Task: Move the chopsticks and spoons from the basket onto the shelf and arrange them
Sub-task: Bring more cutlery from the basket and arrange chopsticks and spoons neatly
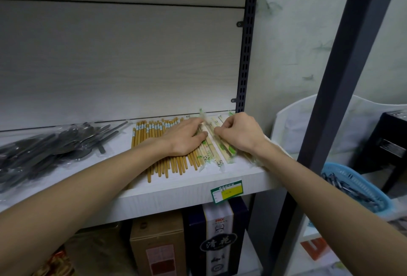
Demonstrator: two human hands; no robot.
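Note:
On the white shelf (187, 189) lie several brown chopsticks (152, 131) in a row, with several plastic-wrapped pale chopsticks (214, 156) printed with pandas to their right. My left hand (187, 136) lies flat across the brown chopsticks, its fingertips touching the wrapped ones. My right hand (240, 133) has curled fingers that pinch a wrapped pair near its far end. Bagged metal spoons (55, 145) are heaped on the shelf's left. The blue basket (356, 185) sits low at the right, dark utensils inside.
A dark upright post (244, 55) bounds the shelf at the right, and a second grey post (339, 90) stands nearer. A green and yellow price tag (225, 192) hangs on the shelf edge. Boxes (167, 247) fill the level below.

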